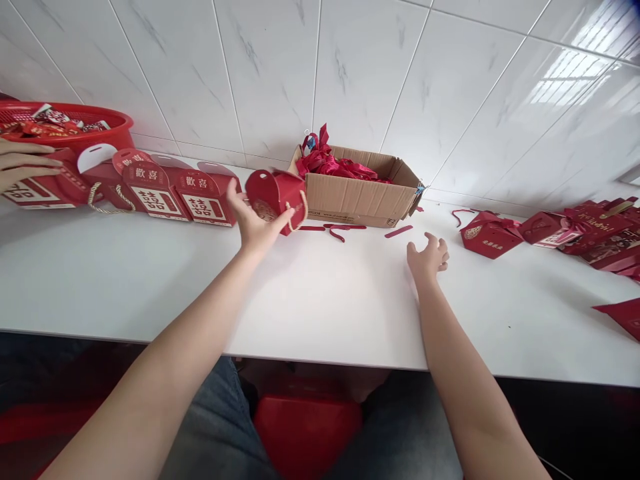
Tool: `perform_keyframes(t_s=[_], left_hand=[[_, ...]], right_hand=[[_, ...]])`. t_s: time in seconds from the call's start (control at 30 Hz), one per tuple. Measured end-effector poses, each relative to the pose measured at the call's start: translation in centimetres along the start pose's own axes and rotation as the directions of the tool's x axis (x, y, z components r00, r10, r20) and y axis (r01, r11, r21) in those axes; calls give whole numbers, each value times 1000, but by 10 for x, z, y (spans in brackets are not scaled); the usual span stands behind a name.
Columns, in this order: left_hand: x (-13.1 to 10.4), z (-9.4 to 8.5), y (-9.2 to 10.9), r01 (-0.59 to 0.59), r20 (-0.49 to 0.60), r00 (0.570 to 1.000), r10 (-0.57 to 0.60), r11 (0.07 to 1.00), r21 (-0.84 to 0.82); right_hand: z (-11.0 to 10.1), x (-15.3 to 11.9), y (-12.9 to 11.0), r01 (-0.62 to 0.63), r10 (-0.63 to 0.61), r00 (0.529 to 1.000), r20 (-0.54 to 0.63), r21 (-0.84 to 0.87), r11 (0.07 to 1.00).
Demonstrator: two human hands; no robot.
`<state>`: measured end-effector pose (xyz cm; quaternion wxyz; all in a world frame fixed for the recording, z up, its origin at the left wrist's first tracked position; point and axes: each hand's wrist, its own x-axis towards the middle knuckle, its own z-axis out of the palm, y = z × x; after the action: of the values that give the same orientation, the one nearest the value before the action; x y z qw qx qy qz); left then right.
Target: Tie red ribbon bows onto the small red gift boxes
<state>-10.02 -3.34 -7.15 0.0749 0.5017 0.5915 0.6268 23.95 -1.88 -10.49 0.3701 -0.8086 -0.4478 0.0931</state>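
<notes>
My left hand point(260, 223) grips a red gift box point(273, 193) with a cream rope handle and rounded top flaps, tilted in front of the cardboard box. To its left, several similar red boxes point(203, 193) with white character panels stand in a row on the table. My right hand point(429, 257) is above the table at centre right, its fingers curved apart with nothing in them. Closest to it is a short strip of red ribbon point(399, 231). More ribbon pieces point(337, 233) lie before the cardboard box.
A cardboard box point(350, 197) of red ribbon stands against the tiled wall. At far left are a red basket point(107, 120) of wrapped sweets and another person's hand point(25, 160). Ribbon-tied red boxes point(490, 235) and red bags point(600, 230) sit on the right of the white table point(320, 300).
</notes>
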Motion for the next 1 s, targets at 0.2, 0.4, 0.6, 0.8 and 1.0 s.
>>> perform_keyframes(t_s=[0.2,0.4,0.6,0.8,1.0], left_hand=[[-36,22,6,-43,508,818,267,911,-409],[-56,34,4,94,701,660,268,897,-432],[-57,34,18,296,658,747,91,841,-453],[-39,34,16,329,626,778,48,818,-472],[-28,32,1,389,647,762,22,783,-485]], right_hand=[[12,-35,-27,219,-312,945,99,518,827],[16,-66,-42,214,-611,756,234,795,568],[19,-76,-53,488,-758,635,148,683,543],[27,-41,-92,732,-770,637,-33,338,591],[35,7,-163,783,-785,594,174,99,614]])
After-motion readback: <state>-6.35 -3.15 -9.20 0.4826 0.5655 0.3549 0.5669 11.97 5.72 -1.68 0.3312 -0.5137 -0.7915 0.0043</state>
